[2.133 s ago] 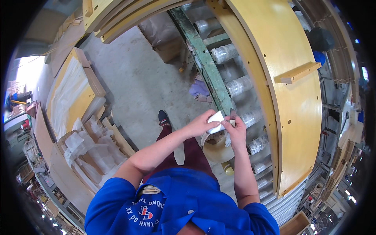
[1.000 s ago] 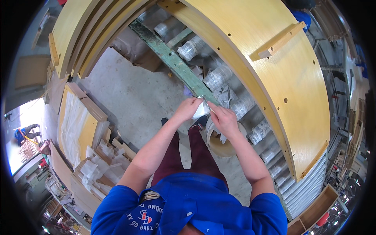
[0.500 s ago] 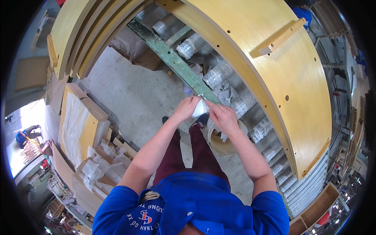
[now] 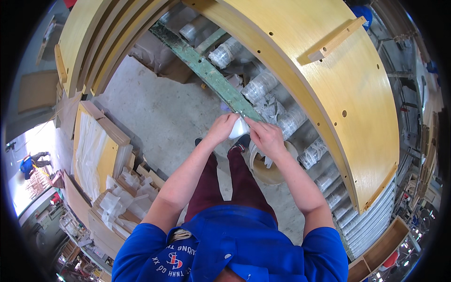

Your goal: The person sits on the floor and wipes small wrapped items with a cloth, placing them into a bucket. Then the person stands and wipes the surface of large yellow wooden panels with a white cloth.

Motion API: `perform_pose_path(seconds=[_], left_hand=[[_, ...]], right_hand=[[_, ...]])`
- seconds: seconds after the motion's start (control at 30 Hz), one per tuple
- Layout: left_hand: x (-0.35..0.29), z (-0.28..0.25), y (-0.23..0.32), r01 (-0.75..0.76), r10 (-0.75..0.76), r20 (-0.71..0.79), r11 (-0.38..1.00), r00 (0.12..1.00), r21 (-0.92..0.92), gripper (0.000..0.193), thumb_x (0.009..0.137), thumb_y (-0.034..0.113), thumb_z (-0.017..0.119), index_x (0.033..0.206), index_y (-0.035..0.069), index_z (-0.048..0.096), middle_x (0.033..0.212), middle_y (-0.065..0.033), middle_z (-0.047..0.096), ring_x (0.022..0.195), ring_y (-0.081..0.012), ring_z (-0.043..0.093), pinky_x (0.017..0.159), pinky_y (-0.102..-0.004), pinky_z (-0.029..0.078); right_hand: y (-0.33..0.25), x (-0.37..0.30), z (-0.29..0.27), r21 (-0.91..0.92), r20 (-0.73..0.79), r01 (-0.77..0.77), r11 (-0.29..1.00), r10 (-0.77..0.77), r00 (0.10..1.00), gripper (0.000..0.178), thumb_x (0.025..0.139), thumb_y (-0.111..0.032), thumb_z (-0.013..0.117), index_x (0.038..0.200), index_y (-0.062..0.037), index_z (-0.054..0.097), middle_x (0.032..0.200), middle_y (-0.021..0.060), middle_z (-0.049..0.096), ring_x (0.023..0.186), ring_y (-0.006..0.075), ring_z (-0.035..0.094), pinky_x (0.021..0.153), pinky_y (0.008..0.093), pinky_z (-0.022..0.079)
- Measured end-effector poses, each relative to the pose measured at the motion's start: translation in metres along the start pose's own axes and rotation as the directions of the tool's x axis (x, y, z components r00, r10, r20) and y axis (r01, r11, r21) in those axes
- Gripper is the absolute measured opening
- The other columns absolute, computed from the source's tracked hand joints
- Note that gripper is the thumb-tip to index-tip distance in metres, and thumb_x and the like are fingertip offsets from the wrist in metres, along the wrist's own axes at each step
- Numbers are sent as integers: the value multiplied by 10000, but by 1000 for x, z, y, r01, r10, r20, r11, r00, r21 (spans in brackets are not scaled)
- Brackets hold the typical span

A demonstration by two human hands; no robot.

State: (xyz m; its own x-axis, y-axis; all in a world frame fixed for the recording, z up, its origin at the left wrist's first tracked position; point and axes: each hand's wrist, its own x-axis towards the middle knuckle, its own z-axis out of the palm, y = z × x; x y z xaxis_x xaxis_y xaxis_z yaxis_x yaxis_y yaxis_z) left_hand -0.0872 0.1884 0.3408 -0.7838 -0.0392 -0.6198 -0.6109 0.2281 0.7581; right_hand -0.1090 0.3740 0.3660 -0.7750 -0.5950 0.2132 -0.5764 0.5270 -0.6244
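Note:
Both hands meet in front of my legs at a small, thin white sheet that looks like plastic or paper (image 4: 240,128). My left hand (image 4: 222,128) pinches its upper left edge with closed fingers. Opposite it, my right hand (image 4: 267,139) is closed at the upper right edge, thumb and forefinger close to the left fingertips. The sheet hangs down between the hands; whether it is a bag I cannot tell. Just beyond the fingertips runs a green metal beam (image 4: 206,70). Below my right hand stands a round bucket (image 4: 268,174) with something pale inside.
A large curved yellow wooden panel (image 4: 361,108) with holes and a cleat lies over plastic-wrapped rollers (image 4: 260,87) on the right. Stacked curved panels (image 4: 89,42) stand at far left. Wrapped boards (image 4: 94,150) are nearer on the left. Another person (image 4: 33,164) is far left.
The hands stay on the white sheet, shifting only slightly. The rollers and beam sit a little further left in the picture. The distant person has moved slightly.

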Motion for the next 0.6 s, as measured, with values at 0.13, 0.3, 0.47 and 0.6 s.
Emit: perform_pose_path(seconds=[0.13, 0.3, 0.47, 0.6], left_hand=[[1, 1, -3, -42, 43, -16, 999, 999, 4, 492, 877, 393, 413, 903, -48, 629, 767, -142, 636, 681, -223, 603, 609, -351, 453], [1, 1, -4, -49, 49, -21, 999, 999, 4, 486, 877, 395, 416, 896, -42, 628, 775, -141, 638, 691, -217, 597, 619, -344, 445], [1, 1, -2, -37, 37, -23, 999, 999, 14, 489, 876, 397, 422, 905, -46, 626, 783, -135, 638, 691, -213, 592, 619, -341, 442], [1, 2, -3, -5, 5, -15, 1000, 1000, -28, 494, 877, 397, 421, 916, -52, 624, 791, -129, 639, 696, -213, 590, 619, -337, 445]], right_hand=[[-2, 2, 0, 6, -19, 23, 1000, -23, 1000, 359, 740, -14, 631, 1091, -90, 631, 701, 46, 596, 604, 206, 607, 553, 331, 486], [-5, -1, 5, -33, -7, 2, 999, -2, 1000, 366, 727, -7, 632, 1083, -88, 631, 711, 48, 607, 610, 211, 612, 554, 337, 488], [-6, -10, 4, -70, 3, -11, 998, 12, 1000, 408, 708, -26, 644, 1109, -96, 613, 724, 51, 602, 623, 220, 615, 568, 350, 491], [-4, -27, -4, -103, 82, -34, 994, 43, 996, 448, 699, -77, 664, 1140, -115, 595, 745, 53, 599, 650, 226, 620, 588, 360, 495]])
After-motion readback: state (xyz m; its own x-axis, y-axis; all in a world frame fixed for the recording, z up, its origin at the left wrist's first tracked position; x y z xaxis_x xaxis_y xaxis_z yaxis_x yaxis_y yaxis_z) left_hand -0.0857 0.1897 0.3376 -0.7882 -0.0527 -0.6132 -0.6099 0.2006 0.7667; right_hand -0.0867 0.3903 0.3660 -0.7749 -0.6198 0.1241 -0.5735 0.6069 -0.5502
